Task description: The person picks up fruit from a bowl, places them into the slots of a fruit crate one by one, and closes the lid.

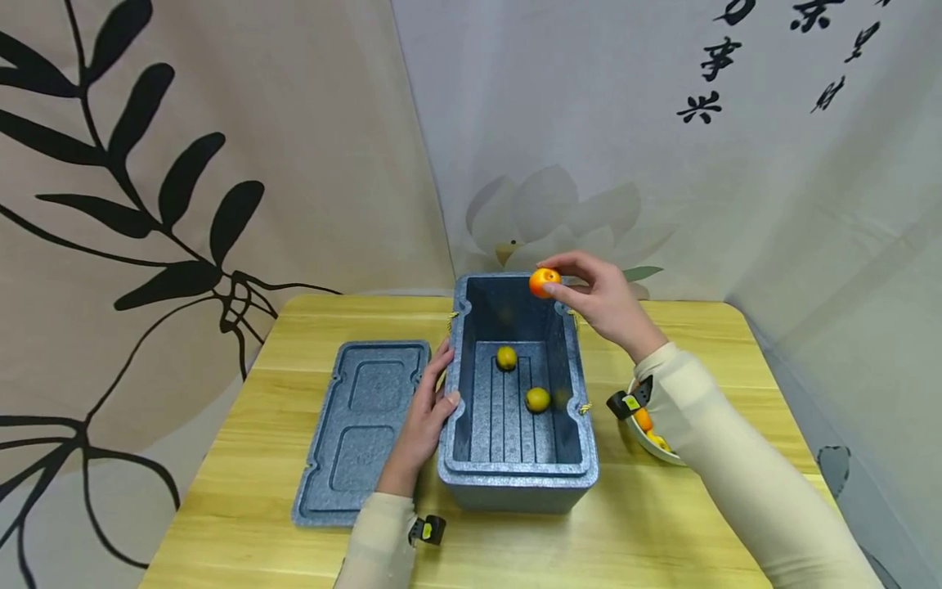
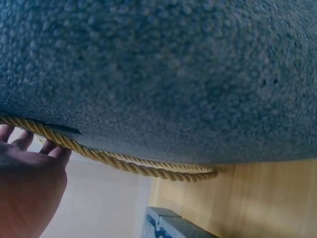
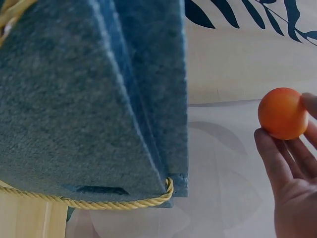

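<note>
Orange fruit (image 1: 542,282) held at the 1 o'clock corner of a blue-grey box (image 1: 518,495), clock positions being read from the box's middle in the head view, with 12 at the far side. The fruit is round, smooth and glossy, shading from red-orange to yellow-orange; a small dark spot marks its upper side. The right hand (image 1: 599,298) pinches it between thumb and fingertips. In the right wrist view the fruit appears apart from the box wall; whether it is directly over the opening cannot be told. The left hand (image 1: 423,413) rests along the 9 o'clock wall, fingers extended and slightly apart, thumb at the rim; their tips are partly hidden by a yellow rope (image 2: 119,162). The box is speckled, with a notched rim and a ribbed floor. On that floor lie two yellow-green fruits, one (image 1: 506,357) toward 11 o'clock, the other (image 1: 538,400) toward 5, with a gap between them. The top is open. A matching lid (image 1: 364,433) lies flat at 9 o'clock, and a bowl (image 1: 655,451) of fruit, partly covered by the right sleeve (image 1: 728,458), stands at 4, with tabletop (image 1: 243,507) showing between bowl and box.
</note>
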Available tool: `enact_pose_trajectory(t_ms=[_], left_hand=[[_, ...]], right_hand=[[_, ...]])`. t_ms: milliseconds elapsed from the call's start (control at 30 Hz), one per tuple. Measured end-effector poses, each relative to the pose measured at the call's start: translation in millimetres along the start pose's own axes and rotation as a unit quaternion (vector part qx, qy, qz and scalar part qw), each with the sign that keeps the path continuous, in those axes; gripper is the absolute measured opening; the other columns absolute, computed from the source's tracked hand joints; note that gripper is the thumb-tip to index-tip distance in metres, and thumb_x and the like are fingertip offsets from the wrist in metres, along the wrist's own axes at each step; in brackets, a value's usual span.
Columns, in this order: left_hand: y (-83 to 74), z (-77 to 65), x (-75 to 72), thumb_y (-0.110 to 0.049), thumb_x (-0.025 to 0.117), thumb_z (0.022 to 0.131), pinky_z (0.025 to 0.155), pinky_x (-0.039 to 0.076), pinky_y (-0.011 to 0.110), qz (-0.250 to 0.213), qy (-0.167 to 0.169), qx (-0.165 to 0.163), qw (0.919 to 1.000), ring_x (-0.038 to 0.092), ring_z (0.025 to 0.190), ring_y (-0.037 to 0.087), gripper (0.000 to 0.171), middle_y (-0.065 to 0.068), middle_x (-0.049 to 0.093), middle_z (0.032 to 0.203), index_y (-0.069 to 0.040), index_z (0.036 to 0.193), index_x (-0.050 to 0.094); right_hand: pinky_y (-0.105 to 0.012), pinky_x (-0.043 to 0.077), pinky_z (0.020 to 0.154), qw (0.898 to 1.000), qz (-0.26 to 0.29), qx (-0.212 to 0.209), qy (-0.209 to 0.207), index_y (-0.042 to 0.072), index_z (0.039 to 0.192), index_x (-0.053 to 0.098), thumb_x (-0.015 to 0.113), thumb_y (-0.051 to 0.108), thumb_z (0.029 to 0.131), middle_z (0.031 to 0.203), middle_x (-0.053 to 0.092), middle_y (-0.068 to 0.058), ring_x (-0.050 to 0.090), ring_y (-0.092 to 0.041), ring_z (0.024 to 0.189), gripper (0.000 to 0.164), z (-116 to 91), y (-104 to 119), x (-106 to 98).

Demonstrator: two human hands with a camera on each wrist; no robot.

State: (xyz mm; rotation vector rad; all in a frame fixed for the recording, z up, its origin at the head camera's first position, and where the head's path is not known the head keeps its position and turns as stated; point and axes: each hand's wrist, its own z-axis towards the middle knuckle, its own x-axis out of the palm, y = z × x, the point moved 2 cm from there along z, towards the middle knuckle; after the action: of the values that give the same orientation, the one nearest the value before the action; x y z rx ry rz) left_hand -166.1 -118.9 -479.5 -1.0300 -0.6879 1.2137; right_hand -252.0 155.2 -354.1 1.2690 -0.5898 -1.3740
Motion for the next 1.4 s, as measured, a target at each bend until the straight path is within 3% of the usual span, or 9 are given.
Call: enact_pose_trajectory(t_ms=[500, 767, 967, 1400], left_hand=[[2.1, -1.1, -0.2, -0.004, 0.045, 0.097, 0.109, 0.014, 0.063, -0.003, -0.008, -0.001, 1.0000, 0.013, 0.146, 0.030, 0.056, 0.014, 0.015, 0.161, 0.000, 0.151, 0.031], [4.8, -1.8, 0.6, -0.004, 0.045, 0.096, 0.107, 0.014, 0.066, -0.012, -0.009, -0.002, 0.9999, 0.012, 0.146, 0.031, 0.056, 0.013, 0.015, 0.162, 0.000, 0.151, 0.031], [2.9, -1.3, 1.4, -0.005, 0.045, 0.096, 0.108, 0.014, 0.065, -0.013, -0.010, -0.002, 0.9999, 0.012, 0.146, 0.031, 0.056, 0.014, 0.015, 0.162, 0.000, 0.150, 0.031], [2.4, -1.4, 0.3, -0.006, 0.045, 0.096, 0.108, 0.015, 0.063, -0.009, -0.013, -0.014, 0.9998, 0.012, 0.146, 0.030, 0.056, 0.010, 0.016, 0.162, -0.002, 0.150, 0.033]], right_hand=[[-0.037, 0.046, 0.095, 1.000, 0.008, -0.004, 0.019, 0.006, 0.125, 0.064, 0.066, 0.018, 0.094, 0.125, 0.062, -0.006, 0.056, -0.021, 0.112, 0.033, 7.1, -1.0, 6.8], [-0.039, 0.048, 0.091, 0.999, -0.002, 0.025, 0.031, 0.005, 0.125, 0.061, 0.066, 0.015, 0.094, 0.126, 0.059, -0.010, 0.058, -0.028, 0.113, 0.033, 6.8, -6.3, 5.5], [-0.043, 0.047, 0.093, 0.999, -0.013, 0.019, 0.031, 0.006, 0.129, 0.059, 0.065, 0.015, 0.095, 0.127, 0.059, -0.009, 0.055, -0.025, 0.119, 0.035, 7.4, -10.5, 7.7], [-0.039, 0.049, 0.092, 0.999, -0.036, 0.016, 0.037, 0.006, 0.122, 0.063, 0.065, 0.014, 0.094, 0.122, 0.059, -0.010, 0.058, -0.029, 0.109, 0.029, 11.9, -14.8, 14.8]])
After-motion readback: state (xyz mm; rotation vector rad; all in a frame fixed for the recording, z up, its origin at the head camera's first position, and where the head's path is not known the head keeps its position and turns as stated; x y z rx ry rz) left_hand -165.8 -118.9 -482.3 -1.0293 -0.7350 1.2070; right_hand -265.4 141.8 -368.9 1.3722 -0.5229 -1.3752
